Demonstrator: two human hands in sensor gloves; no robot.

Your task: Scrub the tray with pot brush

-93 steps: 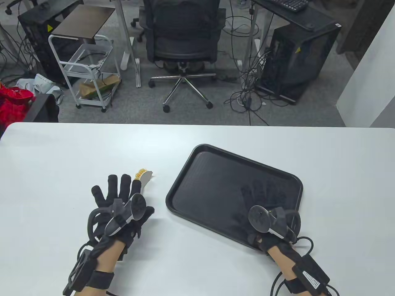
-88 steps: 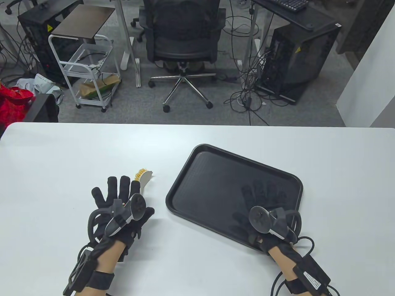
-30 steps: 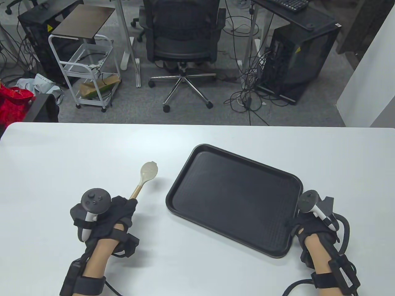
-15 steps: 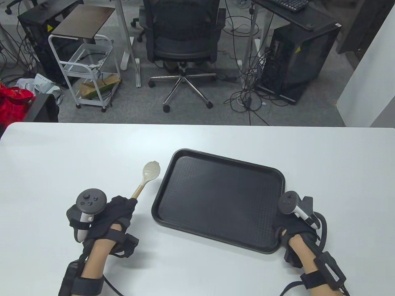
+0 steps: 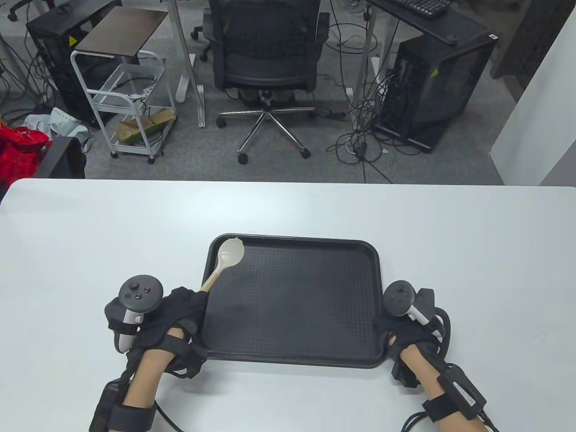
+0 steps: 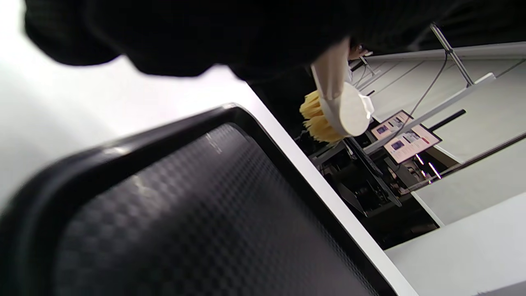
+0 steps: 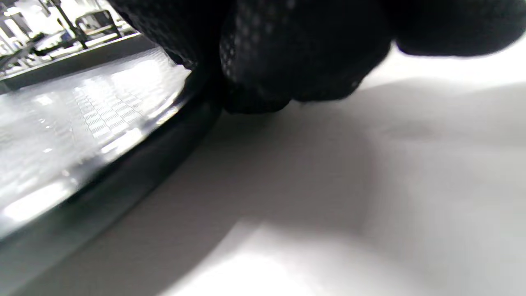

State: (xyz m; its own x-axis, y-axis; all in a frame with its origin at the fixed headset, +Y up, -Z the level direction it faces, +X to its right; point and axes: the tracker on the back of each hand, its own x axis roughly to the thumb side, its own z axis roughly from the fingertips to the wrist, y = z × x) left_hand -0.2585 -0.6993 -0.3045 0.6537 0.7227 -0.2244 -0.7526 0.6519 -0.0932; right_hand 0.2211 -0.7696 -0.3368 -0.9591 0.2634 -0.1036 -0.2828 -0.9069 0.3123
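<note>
On table (image 5: pixel 90 234): left hand (image 5: pixel 177 310) grasps pot brush (image 5: pixel 225 263); right hand (image 5: pixel 407 326) grasps tray (image 5: pixel 292 360).

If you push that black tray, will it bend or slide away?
The tray looks like stiff moulded plastic with a raised rim, so it probably stays flat. It lies on a smooth white table, so it would likely slide easily. The right hand at its edge probably steadies it.

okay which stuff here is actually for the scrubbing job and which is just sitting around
For the job: brush gripped in the left hand; tray, its edge held by the right hand.

Just around: office chair, white cart, computer tower.
</note>
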